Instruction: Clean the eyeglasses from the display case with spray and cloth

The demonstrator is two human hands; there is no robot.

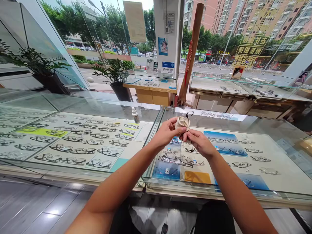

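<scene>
My left hand (171,129) is closed around a bunched beige cloth (182,122), above the glass display counter. Thin dark-framed eyeglasses (188,117) stick up beside the cloth, and a dark part of them also shows below my fingers. My right hand (198,140) pinches the eyeglasses close to the cloth, and its fingertips meet those of the left. The lenses are mostly hidden by the cloth and fingers. On the counter to the left stands a small white spray bottle (135,115), upright and apart from both hands.
Under the glass top of the left display case (136,130) lie many rows of eyeglasses. The right case holds more frames, blue cards (221,138) and a yellow-orange piece (197,177). Beyond stand potted plants (119,87), a wooden post (192,52) and further display cases (156,83).
</scene>
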